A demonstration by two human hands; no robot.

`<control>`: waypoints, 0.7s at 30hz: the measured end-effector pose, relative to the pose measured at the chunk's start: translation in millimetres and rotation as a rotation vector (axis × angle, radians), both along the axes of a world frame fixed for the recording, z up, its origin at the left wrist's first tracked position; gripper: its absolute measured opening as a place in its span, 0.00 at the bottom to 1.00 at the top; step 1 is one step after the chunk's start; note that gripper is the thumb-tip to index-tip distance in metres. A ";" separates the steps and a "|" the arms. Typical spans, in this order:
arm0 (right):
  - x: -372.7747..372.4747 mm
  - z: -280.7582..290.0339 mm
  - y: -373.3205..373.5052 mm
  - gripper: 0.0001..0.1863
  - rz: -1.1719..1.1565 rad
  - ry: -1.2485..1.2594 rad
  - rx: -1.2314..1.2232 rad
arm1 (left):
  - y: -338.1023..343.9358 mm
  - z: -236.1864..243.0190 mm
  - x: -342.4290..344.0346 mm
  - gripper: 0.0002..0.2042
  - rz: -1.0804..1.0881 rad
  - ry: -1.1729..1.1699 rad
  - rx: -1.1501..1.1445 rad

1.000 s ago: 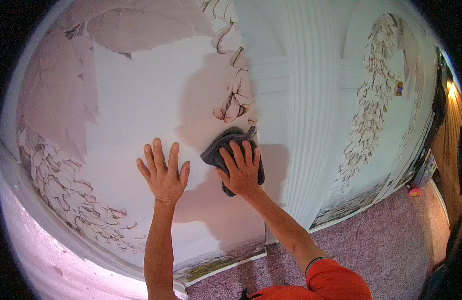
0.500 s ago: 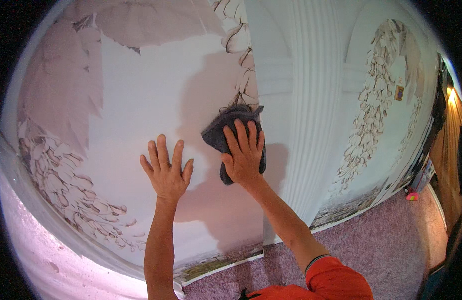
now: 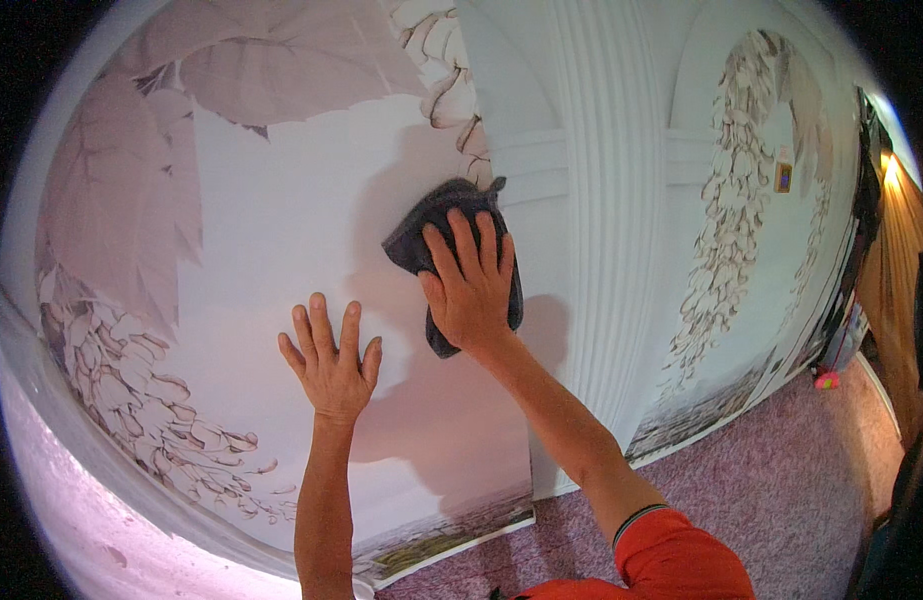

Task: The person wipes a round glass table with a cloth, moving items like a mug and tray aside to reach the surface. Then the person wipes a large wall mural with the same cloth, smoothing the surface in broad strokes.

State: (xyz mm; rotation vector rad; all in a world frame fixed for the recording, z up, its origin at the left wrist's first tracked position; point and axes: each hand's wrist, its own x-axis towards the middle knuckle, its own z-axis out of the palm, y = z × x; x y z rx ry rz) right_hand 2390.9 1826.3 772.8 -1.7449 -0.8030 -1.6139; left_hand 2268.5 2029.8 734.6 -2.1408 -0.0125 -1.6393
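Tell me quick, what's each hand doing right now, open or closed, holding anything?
Left hand: open, fingers spread against the printed wall panel, holding nothing.
Right hand: open, spread over the dark cloth against the panel.

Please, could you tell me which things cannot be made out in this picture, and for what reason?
- Head view: the part of the printed panel behind the dark cloth; the cloth covers it.
- Head view: the cloth's middle; the right grip lies over it.
- Head view: the palm side of the left grip; it faces the panel.
- Head view: the kind of pink object at far right; too small.
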 end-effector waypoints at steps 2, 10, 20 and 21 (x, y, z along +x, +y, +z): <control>1.0 -18.7 -2.9 0.29 -0.018 0.023 -0.018 | -1.4 -1.3 3.2 0.31 -0.007 -0.004 -0.002; 1.6 -4.5 -1.9 0.28 -0.021 -0.045 0.024 | -3.2 2.2 0.4 0.29 -0.001 0.011 -0.010; -2.4 47.4 2.3 0.28 -0.021 -0.077 0.038 | -5.0 3.1 0.7 0.29 -0.009 -0.010 -0.014; -2.8 39.2 2.9 0.28 -0.012 -0.065 0.034 | -3.5 2.7 0.0 0.29 -0.019 -0.008 -0.006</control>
